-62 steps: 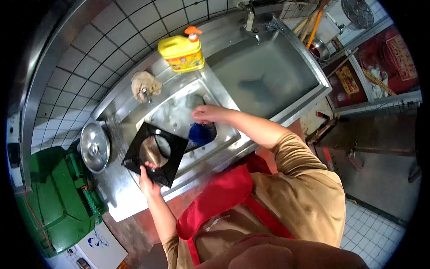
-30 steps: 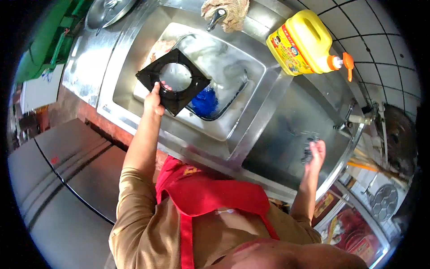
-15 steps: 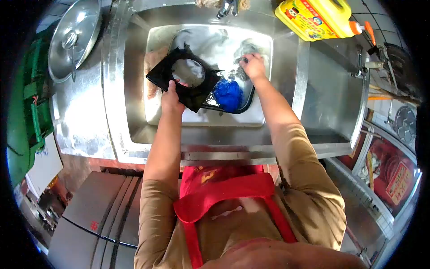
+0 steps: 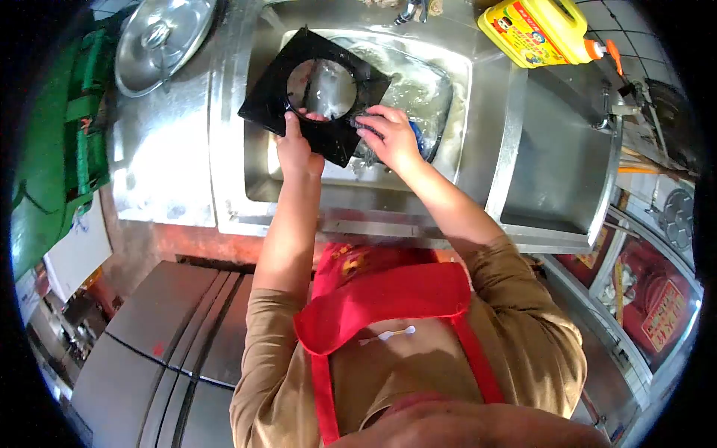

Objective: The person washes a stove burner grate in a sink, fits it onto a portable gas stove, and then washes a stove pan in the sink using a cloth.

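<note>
My left hand (image 4: 299,153) grips the near edge of a black square panel (image 4: 265,95) with a large round hole, thumb on top and fingertips showing through the hole. The panel is held tilted above the sink (image 4: 258,187). At its right corner, my right hand (image 4: 394,140) is closed on a dark grey scourer (image 4: 360,125), mostly covered by the fingers. Behind that hand, part of a bright blue item (image 4: 416,134) shows. Below, a black-rimmed tray (image 4: 449,112) lies in cloudy water.
A yellow detergent jug (image 4: 526,33) with an orange pump stands at the back right, beside a second sink basin (image 4: 549,172). A faucet (image 4: 409,11) is at the back. On the left counter sits a round metal lid (image 4: 164,37), near a green bin (image 4: 48,164).
My right hand has moved left and nearer, from the water to the panel's corner, with the scourer. The panel has been raised slightly, and the blue item is now mostly hidden.
</note>
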Action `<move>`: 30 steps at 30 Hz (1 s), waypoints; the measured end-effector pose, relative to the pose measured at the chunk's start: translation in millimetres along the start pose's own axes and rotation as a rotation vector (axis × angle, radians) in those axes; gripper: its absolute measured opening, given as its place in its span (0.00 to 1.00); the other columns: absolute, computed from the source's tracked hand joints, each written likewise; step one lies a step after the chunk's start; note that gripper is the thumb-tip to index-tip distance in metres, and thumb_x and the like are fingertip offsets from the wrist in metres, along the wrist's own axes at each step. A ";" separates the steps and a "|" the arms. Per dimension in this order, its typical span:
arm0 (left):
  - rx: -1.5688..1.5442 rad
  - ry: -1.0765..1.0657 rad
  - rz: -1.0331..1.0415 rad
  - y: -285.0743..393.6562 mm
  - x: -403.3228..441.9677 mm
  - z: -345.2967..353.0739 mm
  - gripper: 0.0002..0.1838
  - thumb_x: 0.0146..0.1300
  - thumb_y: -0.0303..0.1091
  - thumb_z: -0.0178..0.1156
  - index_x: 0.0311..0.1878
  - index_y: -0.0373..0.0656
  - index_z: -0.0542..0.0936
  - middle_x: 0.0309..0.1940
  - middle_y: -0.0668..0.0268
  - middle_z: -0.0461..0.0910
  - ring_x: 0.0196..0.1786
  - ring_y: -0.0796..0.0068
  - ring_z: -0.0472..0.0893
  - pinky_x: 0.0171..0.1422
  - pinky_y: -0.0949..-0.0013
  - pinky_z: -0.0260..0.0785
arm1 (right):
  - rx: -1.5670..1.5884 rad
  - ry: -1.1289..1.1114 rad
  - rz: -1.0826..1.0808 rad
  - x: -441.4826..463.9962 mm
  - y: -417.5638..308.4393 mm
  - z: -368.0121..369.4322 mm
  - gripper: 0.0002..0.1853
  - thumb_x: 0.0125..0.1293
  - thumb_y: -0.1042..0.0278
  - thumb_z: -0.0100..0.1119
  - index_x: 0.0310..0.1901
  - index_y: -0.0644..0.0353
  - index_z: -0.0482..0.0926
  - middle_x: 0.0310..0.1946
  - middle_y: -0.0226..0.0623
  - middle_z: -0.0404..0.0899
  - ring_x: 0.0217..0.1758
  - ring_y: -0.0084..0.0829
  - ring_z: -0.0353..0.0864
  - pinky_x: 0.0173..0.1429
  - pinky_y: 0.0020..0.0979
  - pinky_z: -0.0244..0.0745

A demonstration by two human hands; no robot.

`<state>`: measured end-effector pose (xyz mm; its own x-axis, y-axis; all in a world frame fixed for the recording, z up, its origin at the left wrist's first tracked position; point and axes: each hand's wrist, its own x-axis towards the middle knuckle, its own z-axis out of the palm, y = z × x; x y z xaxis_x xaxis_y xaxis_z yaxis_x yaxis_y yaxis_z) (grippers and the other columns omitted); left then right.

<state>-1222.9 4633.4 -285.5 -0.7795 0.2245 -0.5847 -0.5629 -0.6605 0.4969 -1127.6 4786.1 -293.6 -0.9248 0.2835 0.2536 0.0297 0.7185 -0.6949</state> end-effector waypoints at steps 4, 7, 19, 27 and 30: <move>0.006 0.057 0.126 27.7 -37.7 40.2 0.14 0.70 0.40 0.45 0.38 0.37 0.69 0.29 0.61 0.72 0.34 0.65 0.73 0.48 0.58 0.70 | -0.071 -0.099 -0.254 8.6 -46.1 -25.6 0.09 0.50 0.67 0.63 0.36 0.50 0.81 0.41 0.31 0.75 0.46 0.37 0.71 0.49 0.36 0.70; 0.017 0.021 0.172 28.3 -52.0 49.9 0.14 0.70 0.40 0.44 0.38 0.37 0.69 0.28 0.60 0.72 0.34 0.64 0.73 0.49 0.57 0.70 | -0.089 -0.016 -0.338 37.9 -33.9 -49.4 0.09 0.47 0.69 0.63 0.33 0.49 0.80 0.37 0.28 0.75 0.43 0.36 0.71 0.48 0.35 0.70; -0.031 -0.108 0.272 32.6 -60.1 80.6 0.17 0.69 0.46 0.42 0.36 0.41 0.69 0.25 0.61 0.72 0.32 0.62 0.73 0.53 0.53 0.68 | -0.039 0.026 -0.631 20.3 -47.7 -80.9 0.10 0.52 0.68 0.57 0.36 0.48 0.81 0.35 0.27 0.73 0.41 0.32 0.72 0.43 0.31 0.73; -0.023 -0.116 0.305 31.9 -67.9 93.0 0.18 0.69 0.47 0.43 0.35 0.41 0.69 0.26 0.62 0.71 0.34 0.63 0.73 0.53 0.54 0.68 | -0.006 -0.047 -0.539 18.9 -49.8 -92.5 0.10 0.54 0.67 0.55 0.39 0.49 0.80 0.33 0.30 0.73 0.40 0.33 0.72 0.42 0.31 0.73; -0.030 -0.079 0.316 31.5 -66.2 92.6 0.18 0.69 0.47 0.43 0.35 0.41 0.69 0.26 0.62 0.72 0.33 0.62 0.73 0.54 0.53 0.68 | -0.053 0.007 -0.610 13.3 -41.7 -94.2 0.11 0.55 0.67 0.55 0.41 0.47 0.81 0.34 0.32 0.73 0.42 0.34 0.73 0.40 0.33 0.74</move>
<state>-1214.5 4664.0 -171.7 -0.9339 0.0597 -0.3524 -0.2826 -0.7272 0.6256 -1105.5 4819.7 -197.9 -0.7786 -0.1854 0.5995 -0.4855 0.7833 -0.3883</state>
